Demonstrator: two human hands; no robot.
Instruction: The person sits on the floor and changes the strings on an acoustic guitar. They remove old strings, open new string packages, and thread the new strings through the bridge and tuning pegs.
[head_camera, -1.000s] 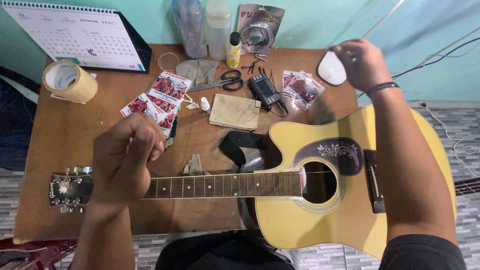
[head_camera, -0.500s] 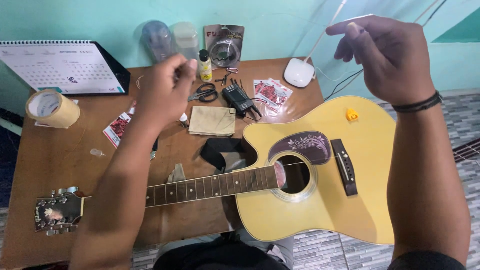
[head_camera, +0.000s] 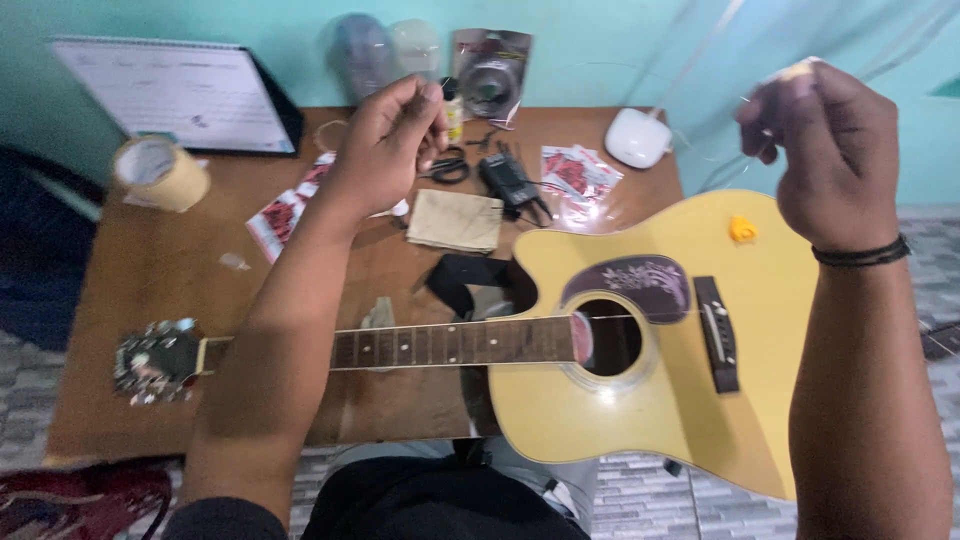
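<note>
- Your left hand (head_camera: 395, 135) was raised over the far middle of the counter (head_camera: 150, 290), fingers curled shut with the tips pinched together; what it pinched was too thin and blurred to tell.
- Your right hand (head_camera: 825, 145) was lifted past the counter's far right corner, closed into a loose fist, thumb and forefinger pinched; a fine wire seemed to trail from it, though I cannot say for sure.
- The yellow acoustic guitar (head_camera: 690, 350) lay flat across the counter's near edge, its body overhanging the right side, its headstock (head_camera: 155, 360) near the near left corner.
- A small yellow pick (head_camera: 742, 230) sat on the guitar body.
- A roll of tape (head_camera: 160, 172) stood near the far left corner, beside a desk calendar (head_camera: 180, 92).
- Scissors (head_camera: 445, 168) and a tan cloth (head_camera: 455, 220) lay below your left hand.
</note>
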